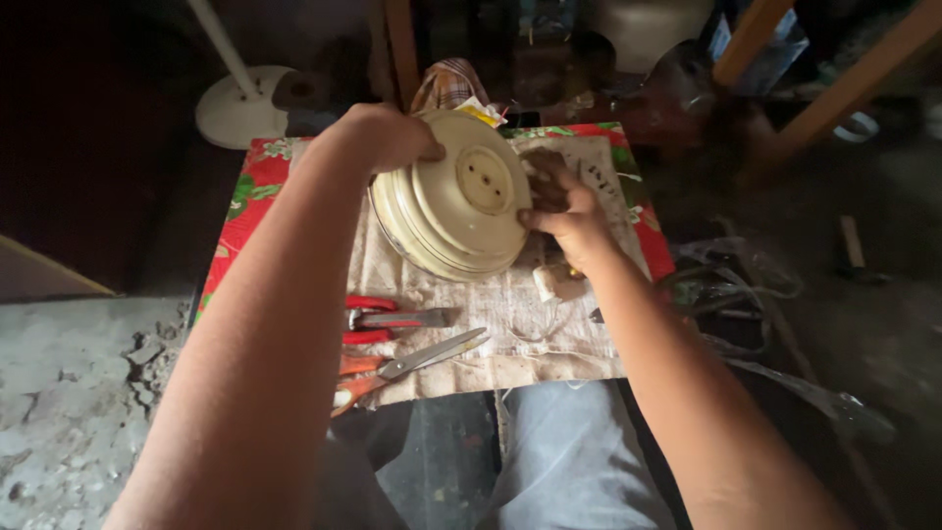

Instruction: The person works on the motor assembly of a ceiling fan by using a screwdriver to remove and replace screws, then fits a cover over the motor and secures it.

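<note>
A round cream-coloured plastic housing (453, 196), ridged, with a small disc with holes at its centre, is held tilted above a small table. My left hand (383, 135) grips its upper left rim. My right hand (561, 214) grips its right edge, with the fingers curled behind it. What lies behind the housing is hidden.
The table carries a red flowered cloth (247, 201) with a dirty white rag (510, 324) on top. Red-handled pliers (388, 319) and orange-handled scissors (412, 363) lie near the front left. A white round stand base (235, 106) sits behind; tangled wires (726, 285) lie on the right.
</note>
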